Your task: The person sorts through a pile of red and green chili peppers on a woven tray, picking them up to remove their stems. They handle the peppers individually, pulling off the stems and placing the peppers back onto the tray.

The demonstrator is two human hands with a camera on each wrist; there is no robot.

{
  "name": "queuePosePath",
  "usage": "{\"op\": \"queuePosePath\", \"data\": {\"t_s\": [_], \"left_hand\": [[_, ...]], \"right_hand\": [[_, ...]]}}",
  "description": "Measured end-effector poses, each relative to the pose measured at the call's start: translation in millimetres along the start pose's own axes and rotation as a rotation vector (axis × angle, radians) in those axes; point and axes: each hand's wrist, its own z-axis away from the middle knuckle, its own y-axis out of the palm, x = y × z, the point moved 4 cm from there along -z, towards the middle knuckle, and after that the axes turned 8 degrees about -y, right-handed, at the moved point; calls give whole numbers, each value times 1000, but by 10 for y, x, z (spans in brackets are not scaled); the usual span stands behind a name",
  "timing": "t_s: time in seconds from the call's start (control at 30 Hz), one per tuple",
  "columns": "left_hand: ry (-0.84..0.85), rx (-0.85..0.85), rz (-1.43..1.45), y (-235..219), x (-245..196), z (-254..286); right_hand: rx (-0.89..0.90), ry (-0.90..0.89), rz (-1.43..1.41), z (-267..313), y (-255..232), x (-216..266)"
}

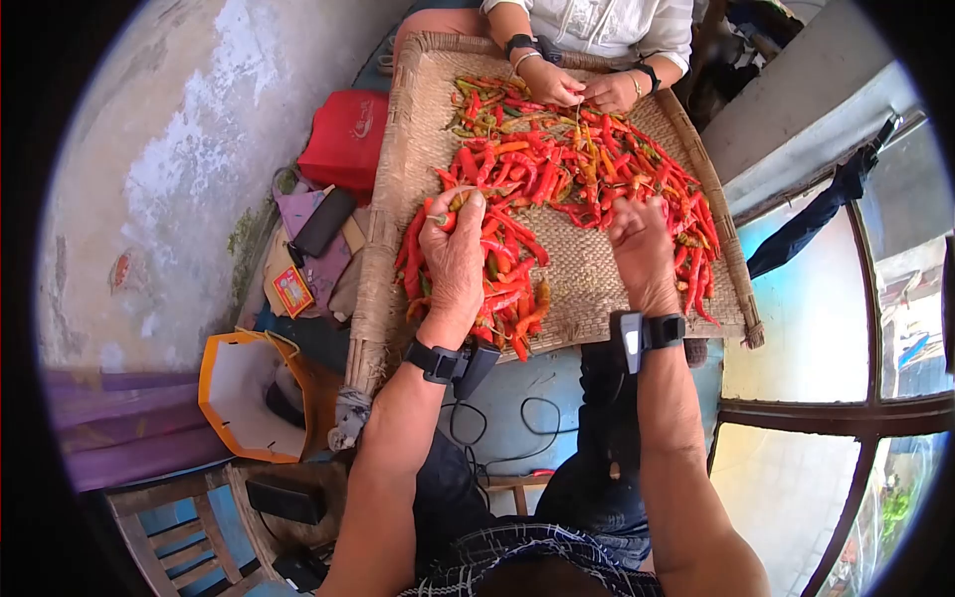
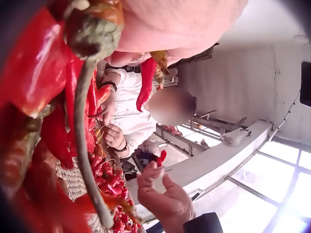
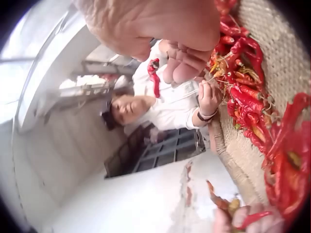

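Note:
My left hand [image 1: 456, 261] grips a few red chili peppers [image 1: 438, 221] over the near left pile. In the right wrist view, a red chili and a brownish, withered one [image 3: 221, 201] stick out from its fingers. My right hand [image 1: 642, 254] is raised over the right side of the woven cot [image 1: 587, 274], fingers loosely bent and spread. Just off its fingertips, a single red chili [image 3: 154, 80] shows against the other person's shirt, with no finger curled round it. A long stem [image 2: 82, 141] crosses close before the left wrist camera.
Heaped red chilies [image 1: 537, 164] cover much of the cot. Across it, another person's hands [image 1: 554, 85] work close together at the far edge. A red bag [image 1: 345, 139], a matchbox [image 1: 292, 291] and a dark case [image 1: 323, 224] lie left. An orange-rimmed container [image 1: 254, 398] stands lower left.

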Motion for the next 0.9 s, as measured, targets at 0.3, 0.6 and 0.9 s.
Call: {"op": "queuePosePath", "data": {"t_s": [0.3, 0.6, 0.9], "left_hand": [[-102, -137, 341, -72, -73, 9], [-134, -168, 426, -113, -140, -42], [-191, -175, 436, -151, -79, -100]], "right_hand": [[930, -514, 1406, 92, 951, -541], [1177, -894, 1731, -408, 1662, -1469], [1318, -367, 2242, -512, 1293, -1120]]}}
